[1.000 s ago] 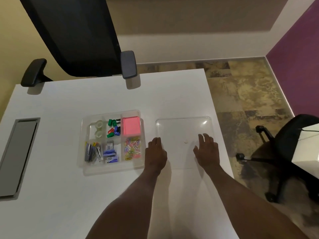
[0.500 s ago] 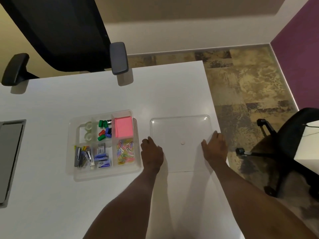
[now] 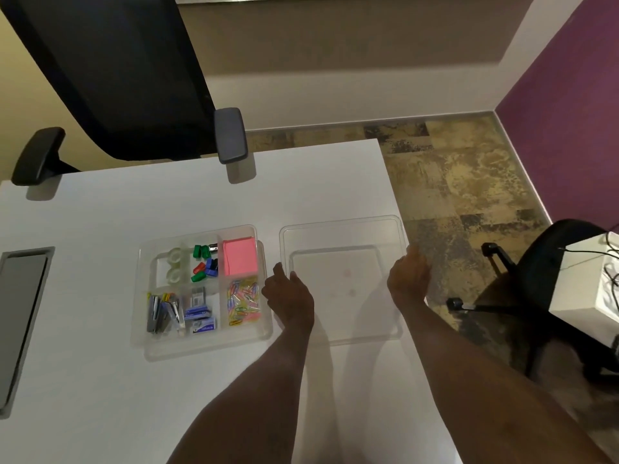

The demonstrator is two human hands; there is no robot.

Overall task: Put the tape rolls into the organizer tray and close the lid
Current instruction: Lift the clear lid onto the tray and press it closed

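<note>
Both hands grip the clear lid (image 3: 338, 236) by its side edges: left hand (image 3: 289, 296) at the lid's 9 o'clock edge, fingers curled over the rim; right hand (image 3: 408, 279) at its 3 o'clock edge, fingers wrapped round and partly hidden behind it. Lid looks raised off the white bench (image 3: 100, 380), near edge higher, its faint outline and shadow showing on the bench surface below; exact height unclear. Forearms enter from 6 o'clock.

Organizer tray (image 3: 201, 346) sits on the bench just beside the left hand, at its 9 o'clock, uncovered. Two clear tape rolls (image 3: 175, 269) lie one behind the other in the far-left compartment. Green, blue and red clips (image 3: 204, 267) fill the far-middle compartment; a pink sticky-note pad (image 3: 239, 259) the far-right. Near row, left to right: staplers or similar grey tools (image 3: 162, 313), blue staple boxes (image 3: 201, 318), coloured paper clips (image 3: 244, 303).

Grey cable hatch (image 3: 20, 316) is set into the bench at far 9 o'clock. Black office chair (image 3: 117, 68) stands at the bench's far edge, 11 o'clock. Second black chair (image 3: 542, 296) on the mottled floor (image 3: 462, 182) at 3 o'clock, a white box (image 3: 586, 279) beside it.
</note>
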